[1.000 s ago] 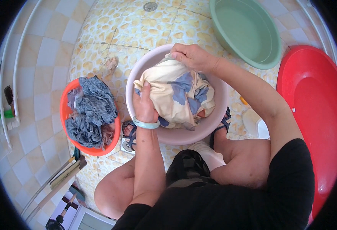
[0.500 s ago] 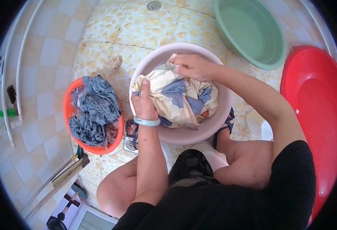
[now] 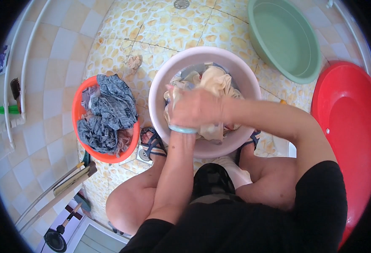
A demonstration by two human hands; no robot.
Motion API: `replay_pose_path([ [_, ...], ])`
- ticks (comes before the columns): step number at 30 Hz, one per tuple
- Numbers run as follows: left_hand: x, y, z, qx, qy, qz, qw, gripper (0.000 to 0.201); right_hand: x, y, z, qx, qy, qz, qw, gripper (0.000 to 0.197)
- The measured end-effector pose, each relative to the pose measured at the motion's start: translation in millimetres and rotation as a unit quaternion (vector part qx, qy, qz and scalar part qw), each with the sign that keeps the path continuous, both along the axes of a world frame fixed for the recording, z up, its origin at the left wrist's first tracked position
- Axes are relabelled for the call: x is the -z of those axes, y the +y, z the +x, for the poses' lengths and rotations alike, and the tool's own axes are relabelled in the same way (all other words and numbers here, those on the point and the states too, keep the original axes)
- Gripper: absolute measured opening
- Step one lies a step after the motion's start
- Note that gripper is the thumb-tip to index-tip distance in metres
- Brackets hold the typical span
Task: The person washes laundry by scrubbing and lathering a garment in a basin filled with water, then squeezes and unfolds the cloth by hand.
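Observation:
A wet cream cloth with blue patches (image 3: pixel 216 80) lies bunched in the pale pink basin (image 3: pixel 160 63) between my feet. My right hand (image 3: pixel 204 105) is closed in a fist over the near-left part of the cloth, smeared by motion. Up against it, my left hand (image 3: pixel 178 113), with a pale green bangle (image 3: pixel 183 129) at the wrist, grips the same cloth; its fingers are partly hidden behind the right hand and blurred. Both hands are held close together above the basin.
An orange-red basin (image 3: pixel 76 110) heaped with dark grey-blue clothes (image 3: pixel 116 101) stands at left. At the far right are a green basin (image 3: pixel 284 46) and a red tub (image 3: pixel 341 122). A small beige cloth (image 3: pixel 134 62) lies on the tiled floor (image 3: pixel 164 31).
My right hand has come down and left from the cloth's far side to meet my left hand, which has shifted right. The cloth is bunched up more, and the whole view has shifted slightly.

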State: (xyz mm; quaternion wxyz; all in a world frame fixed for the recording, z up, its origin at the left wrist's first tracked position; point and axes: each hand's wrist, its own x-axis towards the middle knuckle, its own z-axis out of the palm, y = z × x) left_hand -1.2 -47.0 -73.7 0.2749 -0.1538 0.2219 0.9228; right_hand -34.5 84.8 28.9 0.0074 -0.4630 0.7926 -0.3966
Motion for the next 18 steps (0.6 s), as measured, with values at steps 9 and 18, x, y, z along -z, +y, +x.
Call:
replay_pose_path([
  [9,-55,21,6,-0.01,0.088,-0.225,0.97,0.03,-5,-13,13,0.079,0.009,-0.027,0.996,0.026],
  [18,-67,34,-6,-0.093,-0.156,-0.152,0.972,0.035,13,-9,-17,0.245,-0.152,0.016,0.958,0.029],
])
